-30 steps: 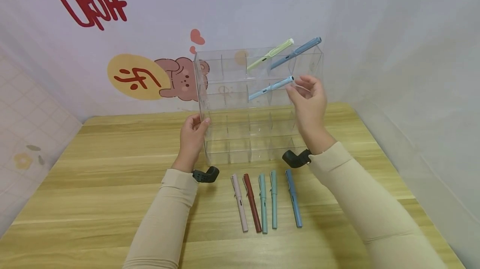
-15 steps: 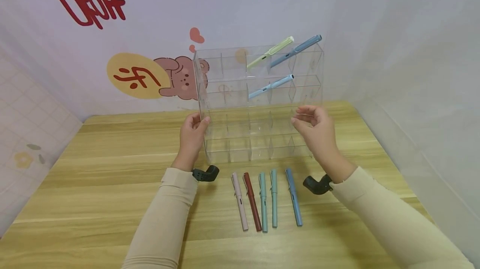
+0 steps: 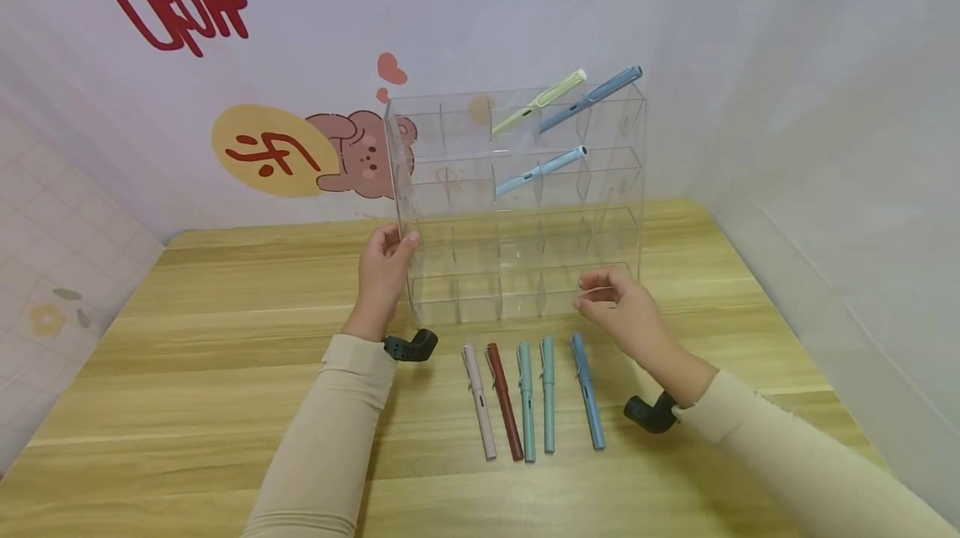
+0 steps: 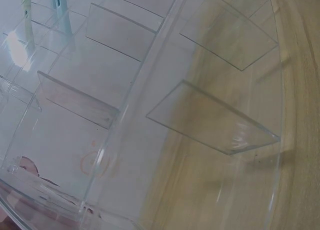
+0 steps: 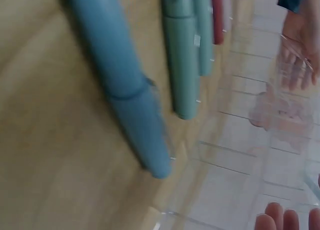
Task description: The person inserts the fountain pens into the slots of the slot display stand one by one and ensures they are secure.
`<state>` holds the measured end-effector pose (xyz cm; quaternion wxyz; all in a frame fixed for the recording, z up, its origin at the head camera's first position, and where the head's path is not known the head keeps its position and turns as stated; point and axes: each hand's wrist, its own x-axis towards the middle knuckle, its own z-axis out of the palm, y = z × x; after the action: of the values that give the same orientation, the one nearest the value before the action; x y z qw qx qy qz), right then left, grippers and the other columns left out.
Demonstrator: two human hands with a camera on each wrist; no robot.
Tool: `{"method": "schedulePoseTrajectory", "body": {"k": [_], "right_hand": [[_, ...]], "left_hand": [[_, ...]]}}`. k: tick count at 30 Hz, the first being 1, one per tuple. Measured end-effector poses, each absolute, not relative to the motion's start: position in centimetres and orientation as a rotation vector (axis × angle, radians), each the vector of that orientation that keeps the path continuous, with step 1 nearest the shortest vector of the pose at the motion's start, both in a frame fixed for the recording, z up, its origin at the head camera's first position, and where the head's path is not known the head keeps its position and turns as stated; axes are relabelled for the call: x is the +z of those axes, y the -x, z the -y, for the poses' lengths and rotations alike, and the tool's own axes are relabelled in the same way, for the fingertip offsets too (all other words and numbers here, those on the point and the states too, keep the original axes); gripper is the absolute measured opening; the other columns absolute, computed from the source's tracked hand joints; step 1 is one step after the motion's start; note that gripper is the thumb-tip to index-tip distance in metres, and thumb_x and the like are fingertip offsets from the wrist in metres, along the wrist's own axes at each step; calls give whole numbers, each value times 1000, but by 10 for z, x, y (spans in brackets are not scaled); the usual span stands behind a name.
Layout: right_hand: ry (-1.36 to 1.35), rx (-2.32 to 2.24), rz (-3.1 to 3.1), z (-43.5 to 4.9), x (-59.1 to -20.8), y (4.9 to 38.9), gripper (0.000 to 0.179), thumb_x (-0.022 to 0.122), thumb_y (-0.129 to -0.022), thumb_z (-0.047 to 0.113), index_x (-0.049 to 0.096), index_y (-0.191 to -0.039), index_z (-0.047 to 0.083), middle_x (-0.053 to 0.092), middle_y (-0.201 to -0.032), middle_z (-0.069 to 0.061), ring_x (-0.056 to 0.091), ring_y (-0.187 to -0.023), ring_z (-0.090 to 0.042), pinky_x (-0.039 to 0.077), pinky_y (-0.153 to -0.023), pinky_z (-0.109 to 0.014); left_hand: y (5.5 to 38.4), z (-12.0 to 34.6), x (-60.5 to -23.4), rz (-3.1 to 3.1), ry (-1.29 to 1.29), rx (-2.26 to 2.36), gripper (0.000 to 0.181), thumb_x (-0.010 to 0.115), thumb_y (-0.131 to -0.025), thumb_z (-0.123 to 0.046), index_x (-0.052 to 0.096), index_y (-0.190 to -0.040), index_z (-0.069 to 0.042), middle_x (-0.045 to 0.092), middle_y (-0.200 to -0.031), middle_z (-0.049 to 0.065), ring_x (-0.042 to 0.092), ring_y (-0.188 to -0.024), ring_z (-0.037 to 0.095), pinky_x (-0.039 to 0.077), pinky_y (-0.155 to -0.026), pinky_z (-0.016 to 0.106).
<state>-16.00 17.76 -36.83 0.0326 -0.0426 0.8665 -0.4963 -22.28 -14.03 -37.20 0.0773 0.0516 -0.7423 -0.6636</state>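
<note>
A clear acrylic display rack (image 3: 517,258) stands upright, divided into small compartments. My left hand (image 3: 384,271) grips its left side panel, thumb on the front edge. A light green pen (image 3: 540,101) and a grey-blue pen (image 3: 592,99) lean in the top row; a light blue pen (image 3: 542,171) leans in the row below. My right hand (image 3: 622,309), fingers loosely bent and holding nothing, is at the rack's lower right, above a blue pen (image 3: 587,392) on the table. In the right wrist view that blue pen (image 5: 117,75) is large and close, with fingertips (image 5: 291,221) at the lower right.
Left of the blue pen lie two teal pens (image 3: 548,394), a dark red pen (image 3: 505,402) and a pale pink pen (image 3: 479,402) on the wooden table (image 3: 225,354). A white printed cloth (image 3: 525,12) hangs behind the rack.
My right hand has moved down from beside the light blue pen's cap to the rack's bottom row. The left hand keeps its grip, and the pens stay where they were.
</note>
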Motion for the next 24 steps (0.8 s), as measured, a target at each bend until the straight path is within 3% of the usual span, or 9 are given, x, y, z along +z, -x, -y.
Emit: {"method": "schedulePoseTrajectory", "body": {"k": [7,18,24], "right_hand": [[211,-1331,-2693,-179,-390,156,33,65,-89,8,56,-119,-4,59,-118,-22,60,-102,-35,53,-77,-38],[229,-1094,-2671,-176,-399,155,41,71,-85,12,56,-120,-6,61,-113,-24,60,-103,-39,52,-83,-47],[268,-1023,-2662,-175,-403,157,43,74,-82,12,57,-117,-6,65,-106,-22,61,-95,-32,51,-80,-44]], "left_hand": [[222,141,-372,2232,-160,-1980,44,57,-98,-25,47,-132,0,53,-128,16,52,-119,25,41,-100,41],[223,139,-371,2248,-174,-1961,43,58,-98,-26,48,-131,-1,53,-129,15,52,-119,24,41,-101,42],[223,140,-372,2251,-173,-1961,44,57,-98,-27,48,-132,-1,53,-130,16,52,-120,25,41,-101,42]]}}
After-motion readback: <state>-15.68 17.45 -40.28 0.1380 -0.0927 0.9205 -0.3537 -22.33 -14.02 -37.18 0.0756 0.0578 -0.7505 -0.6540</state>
